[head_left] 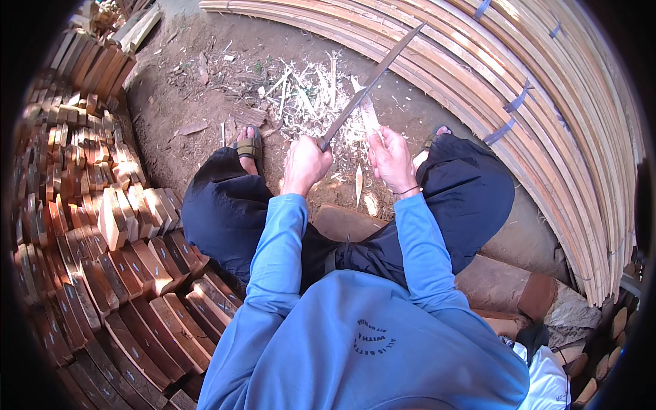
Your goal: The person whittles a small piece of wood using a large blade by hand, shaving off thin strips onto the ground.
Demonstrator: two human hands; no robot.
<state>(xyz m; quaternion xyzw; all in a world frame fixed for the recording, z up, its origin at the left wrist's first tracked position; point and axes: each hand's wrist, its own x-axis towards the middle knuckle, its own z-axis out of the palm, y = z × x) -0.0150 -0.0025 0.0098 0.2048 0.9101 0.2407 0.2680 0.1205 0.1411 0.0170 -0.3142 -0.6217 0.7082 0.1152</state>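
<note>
1. Head view, looking down: seated on dirt ground, knees apart, blue sleeves entering from 6 o'clock.
2. Left hand, fingers clenched on the handle of a long blade slanting toward 1 o'clock, seemingly for shaving.
3. Right hand, fingers grasping a pale wood strip upright against the blade's edge.
4. Shavings scattered at 12 o'clock.
5. Reddish wood blocks stacked at 9 o'clock; bundled curved slats at 2 o'clock.

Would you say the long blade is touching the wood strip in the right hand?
Touching. The head view shows the blade lying across the wood strip just above the right hand, with no gap visible.
</note>
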